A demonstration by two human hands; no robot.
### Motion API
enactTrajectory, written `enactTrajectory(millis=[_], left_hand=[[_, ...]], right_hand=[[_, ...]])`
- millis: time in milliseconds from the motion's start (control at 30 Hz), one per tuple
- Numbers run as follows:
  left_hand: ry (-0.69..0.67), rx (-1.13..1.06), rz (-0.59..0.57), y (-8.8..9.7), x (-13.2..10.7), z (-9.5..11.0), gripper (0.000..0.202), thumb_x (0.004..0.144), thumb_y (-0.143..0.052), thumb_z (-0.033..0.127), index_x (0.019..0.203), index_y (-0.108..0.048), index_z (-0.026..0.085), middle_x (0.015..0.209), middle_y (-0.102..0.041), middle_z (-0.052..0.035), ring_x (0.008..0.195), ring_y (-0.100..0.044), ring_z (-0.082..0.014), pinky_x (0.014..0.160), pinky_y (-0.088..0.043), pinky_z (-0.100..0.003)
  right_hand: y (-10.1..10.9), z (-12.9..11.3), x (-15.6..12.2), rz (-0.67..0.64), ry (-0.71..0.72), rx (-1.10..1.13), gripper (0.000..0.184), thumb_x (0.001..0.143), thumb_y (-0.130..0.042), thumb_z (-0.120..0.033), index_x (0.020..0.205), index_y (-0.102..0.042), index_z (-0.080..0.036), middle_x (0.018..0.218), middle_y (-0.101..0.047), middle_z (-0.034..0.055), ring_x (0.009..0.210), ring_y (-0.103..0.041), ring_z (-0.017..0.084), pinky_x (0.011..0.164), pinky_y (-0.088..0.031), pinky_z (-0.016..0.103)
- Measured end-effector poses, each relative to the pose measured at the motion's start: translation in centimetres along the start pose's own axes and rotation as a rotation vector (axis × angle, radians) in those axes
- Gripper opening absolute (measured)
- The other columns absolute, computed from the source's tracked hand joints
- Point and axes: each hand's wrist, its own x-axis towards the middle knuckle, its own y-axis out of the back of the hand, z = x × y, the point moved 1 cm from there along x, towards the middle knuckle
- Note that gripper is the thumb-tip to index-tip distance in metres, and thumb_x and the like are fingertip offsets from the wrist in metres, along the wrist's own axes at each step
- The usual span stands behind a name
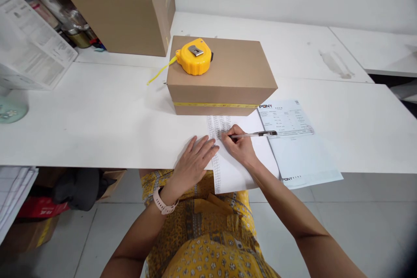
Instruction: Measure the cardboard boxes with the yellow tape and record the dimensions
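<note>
My right hand [240,145] is closed round a pen [257,134], its tip down on a white sheet of paper [236,178] with columns of small writing. Flat on the left edge of that sheet and the table lies my left hand [197,158], fingers stretched and slightly apart. A brown cardboard box [234,63] stands just beyond the paper, with yellow tape along its front. On top of the box rests a yellow tape measure [196,61], its tape end sticking out to the left. A pale blue printed form [296,152] lies to the right, beside the sheet.
The white table [97,126] has its front edge at my lap. Larger cardboard boxes [130,17] are stacked at the back left, near a white printed carton [29,47]. A pale green container [12,108] stands at the far left. Below are a dark cap-like item [78,189] and boxes.
</note>
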Motion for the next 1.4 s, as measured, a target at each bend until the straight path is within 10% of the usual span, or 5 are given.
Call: enactTrajectory(millis=[1400], left_hand=[[0.015, 0.007, -0.018, 0.07, 0.08, 0.06, 0.057, 0.096, -0.063, 0.022, 0.149, -0.044, 0.018, 0.161, -0.048, -0.0117, 0.156, -0.034, -0.0307, 0.130, -0.024, -0.056]], right_hand=[[0.04, 0.10, 0.65, 0.013, -0.006, -0.015, 0.027, 0.078, -0.067, -0.037, 0.068, -0.046, -0.025, 0.057, -0.042, -0.0065, 0.055, -0.036, 0.011, 0.053, -0.029, 0.027]])
